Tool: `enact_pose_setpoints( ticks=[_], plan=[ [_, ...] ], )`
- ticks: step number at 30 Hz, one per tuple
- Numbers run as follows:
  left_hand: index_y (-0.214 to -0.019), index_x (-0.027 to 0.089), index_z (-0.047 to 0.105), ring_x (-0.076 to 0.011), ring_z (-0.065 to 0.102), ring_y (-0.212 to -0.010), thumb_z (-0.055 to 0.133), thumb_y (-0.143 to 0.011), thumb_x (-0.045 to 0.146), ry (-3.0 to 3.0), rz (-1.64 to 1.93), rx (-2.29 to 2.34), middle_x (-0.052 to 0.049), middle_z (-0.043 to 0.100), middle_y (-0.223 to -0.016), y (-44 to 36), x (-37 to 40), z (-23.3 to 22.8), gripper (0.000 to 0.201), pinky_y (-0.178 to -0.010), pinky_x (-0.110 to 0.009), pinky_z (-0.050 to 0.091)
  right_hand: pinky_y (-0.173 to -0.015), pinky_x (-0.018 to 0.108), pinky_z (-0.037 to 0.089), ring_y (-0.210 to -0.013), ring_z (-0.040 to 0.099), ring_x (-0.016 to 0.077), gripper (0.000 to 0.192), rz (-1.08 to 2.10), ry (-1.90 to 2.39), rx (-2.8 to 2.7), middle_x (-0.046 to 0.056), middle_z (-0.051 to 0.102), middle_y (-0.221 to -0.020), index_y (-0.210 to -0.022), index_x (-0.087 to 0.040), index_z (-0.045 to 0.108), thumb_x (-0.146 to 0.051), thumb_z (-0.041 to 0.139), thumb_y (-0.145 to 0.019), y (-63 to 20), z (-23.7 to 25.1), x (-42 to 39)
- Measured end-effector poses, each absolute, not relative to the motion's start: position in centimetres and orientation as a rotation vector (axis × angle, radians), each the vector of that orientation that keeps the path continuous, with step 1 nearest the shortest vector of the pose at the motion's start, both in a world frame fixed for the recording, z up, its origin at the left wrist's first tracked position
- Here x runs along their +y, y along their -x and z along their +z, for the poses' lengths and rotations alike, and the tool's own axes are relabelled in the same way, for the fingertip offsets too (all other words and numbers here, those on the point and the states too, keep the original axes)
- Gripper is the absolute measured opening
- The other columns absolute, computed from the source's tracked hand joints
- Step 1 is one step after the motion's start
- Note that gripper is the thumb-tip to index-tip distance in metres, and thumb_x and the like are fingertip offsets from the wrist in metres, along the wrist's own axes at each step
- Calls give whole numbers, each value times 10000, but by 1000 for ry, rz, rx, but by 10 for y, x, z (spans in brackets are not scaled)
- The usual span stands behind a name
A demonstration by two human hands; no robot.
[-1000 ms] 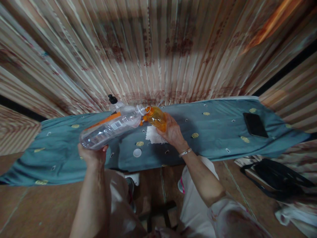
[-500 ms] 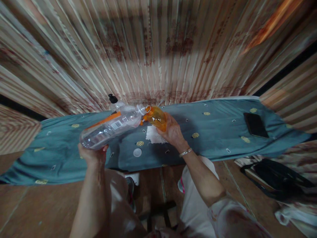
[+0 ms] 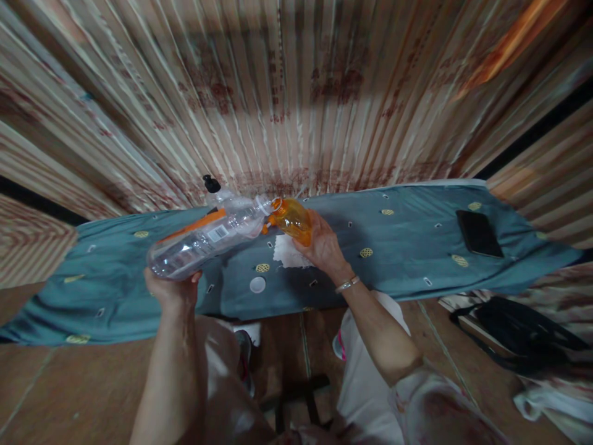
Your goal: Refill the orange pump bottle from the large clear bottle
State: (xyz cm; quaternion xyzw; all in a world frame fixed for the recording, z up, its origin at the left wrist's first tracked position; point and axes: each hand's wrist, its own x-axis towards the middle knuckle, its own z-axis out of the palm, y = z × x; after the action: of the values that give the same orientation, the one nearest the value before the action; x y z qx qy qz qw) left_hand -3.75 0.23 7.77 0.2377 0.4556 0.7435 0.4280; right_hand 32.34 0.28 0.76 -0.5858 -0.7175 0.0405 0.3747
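- Nearest you: your left hand (image 3: 172, 289) is wrapped under the base of the clear plastic bottle (image 3: 204, 238), fingers curled tight around it, bottle tipped almost flat with its mouth toward the right.
- Your right hand (image 3: 323, 247) is clamped around the small orange bottle (image 3: 291, 220), tilted so its neck meets the clear one's mouth, both held above the blue cloth (image 3: 407, 247).
- I'd say keep the two mouths touching and raise the clear bottle's base slowly, so nothing splashes on the white napkin (image 3: 288, 253) underneath.
- Count: two bottles in hand, one white cap (image 3: 257, 284) on the cloth, one napkin.
- Further back: one black-capped bottle (image 3: 212, 185), and one dark phone (image 3: 479, 233) far right.
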Motion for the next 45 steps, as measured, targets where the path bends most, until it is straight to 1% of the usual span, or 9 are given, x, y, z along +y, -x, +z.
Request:
enact_pose_setpoints(
  ticks=[5, 9, 13, 17, 23, 27, 35, 40, 45],
  plan=[
    [-883, 308, 754, -205, 490, -525, 803, -952, 648, -631, 1876, 1110, -46, 599, -728, 42, 5, 70, 350, -419, -271, 128, -1471, 779, 634, -1679, 789, 497, 901, 99, 1458, -1834, 335, 788, -1783, -1889, -113, 594, -599, 866, -1180, -324, 7, 3],
    [-920, 298, 768, -228, 490, -572, 725, -947, 558, -560, 1876, 1153, -65, 622, -756, 35, 4, 80, 265, -448, -282, 145, -1488, 786, 616, -1700, 770, 504, 876, 108, 1484, -1846, 348, 777, -1789, -1860, -92, 620, -557, 884, -1166, -323, 9, 3],
    [-922, 269, 737, -205, 439, -570, 620, -963, 533, -407, 1910, 1230, -52, 603, -777, 22, 3, 95, 292, -442, -275, 86, -1461, 800, 643, -1681, 785, 507, 874, 104, 1476, -1841, 344, 786, -1781, -1853, -111, 635, -588, 887, -1166, -324, 8, 3],
    [-986, 270, 772, -196, 466, -578, 689, -953, 550, -359, 1920, 1167, -38, 637, -805, 21, 4, 96, 293, -440, -264, 93, -1460, 826, 638, -1680, 789, 507, 883, 84, 1467, -1838, 319, 792, -1782, -1861, -139, 637, -616, 886, -1161, -325, 6, 5],
    [-965, 294, 811, -198, 519, -551, 745, -1026, 563, -596, 1872, 1108, -59, 679, -793, 39, 4, 77, 283, -445, -292, 149, -1494, 787, 622, -1701, 773, 511, 898, 82, 1511, -1843, 338, 782, -1793, -1863, -104, 625, -462, 947, -1105, -323, 5, 4],
    [-934, 305, 790, -194, 527, -535, 785, -1031, 629, -664, 1883, 1112, -48, 653, -776, 44, 4, 72, 339, -429, -294, 159, -1482, 797, 640, -1674, 792, 505, 858, 74, 1479, -1819, 307, 801, -1783, -1855, -162, 647, -499, 931, -1120, -323, 6, 4],
    [-885, 306, 763, -195, 540, -516, 764, -1029, 575, -661, 1867, 1090, -47, 658, -731, 43, 4, 77, 304, -436, -283, 140, -1501, 811, 603, -1707, 765, 535, 904, 104, 1502, -1838, 376, 767, -1792, -1859, -62, 619, -517, 911, -1134, -324, 6, 4],
    [-916, 293, 789, -182, 533, -496, 765, -1014, 542, -517, 1891, 1052, -34, 663, -727, 38, 3, 84, 269, -402, -261, 114, -1500, 779, 621, -1720, 754, 512, 923, 72, 1499, -1852, 323, 775, -1802, -1908, -134, 593, -510, 930, -1135, -324, 5, 4],
    [-948, 312, 804, -183, 547, -497, 776, -1064, 545, -448, 1826, 1021, -19, 659, -725, 35, 0, 90, 262, -393, -237, 173, -1485, 754, 641, -1694, 779, 490, 882, 64, 1499, -1859, 322, 784, -1797, -1883, -119, 604, -484, 912, -1141, -324, 5, 5]
  ],
)
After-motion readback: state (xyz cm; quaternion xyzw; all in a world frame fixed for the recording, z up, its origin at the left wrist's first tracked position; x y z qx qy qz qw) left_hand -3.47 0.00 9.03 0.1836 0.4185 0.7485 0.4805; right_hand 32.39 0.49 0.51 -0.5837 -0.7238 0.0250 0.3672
